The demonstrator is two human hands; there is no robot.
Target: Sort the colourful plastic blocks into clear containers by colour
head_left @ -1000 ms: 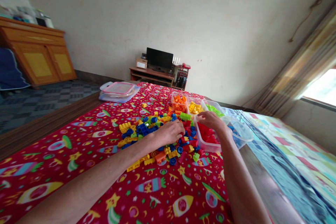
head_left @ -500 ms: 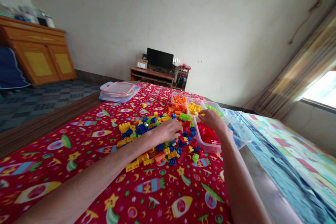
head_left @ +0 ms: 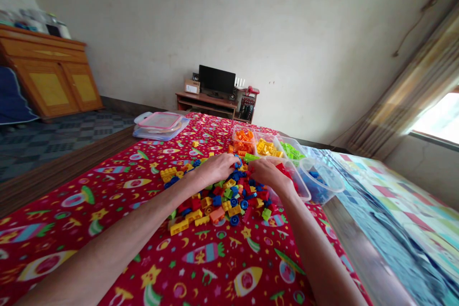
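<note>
A heap of loose plastic bricks (head_left: pixel 229 198) in yellow, blue, red, green and orange lies on the red rocket-print cloth (head_left: pixel 107 210). My left hand (head_left: pixel 215 168) rests on the far left side of the heap, fingers curled down into the bricks. My right hand (head_left: pixel 267 174) lies on the heap's right side, next to the clear tub of red bricks (head_left: pixel 299 186), fingers bent over the pieces. What either hand holds is hidden under the fingers.
Clear tubs stand behind and right of the heap: orange bricks (head_left: pixel 245 137), yellow bricks (head_left: pixel 266 147), green bricks (head_left: pixel 292 151), blue bricks (head_left: pixel 321 182). Stacked lids (head_left: pixel 161 124) lie at the far left. The table edge runs along the right, by a patterned bed cover (head_left: pixel 401 210).
My right hand has come left from over the red tub onto the heap. My left hand has shifted farther back and left on the heap. The bricks nearest me now lie uncovered.
</note>
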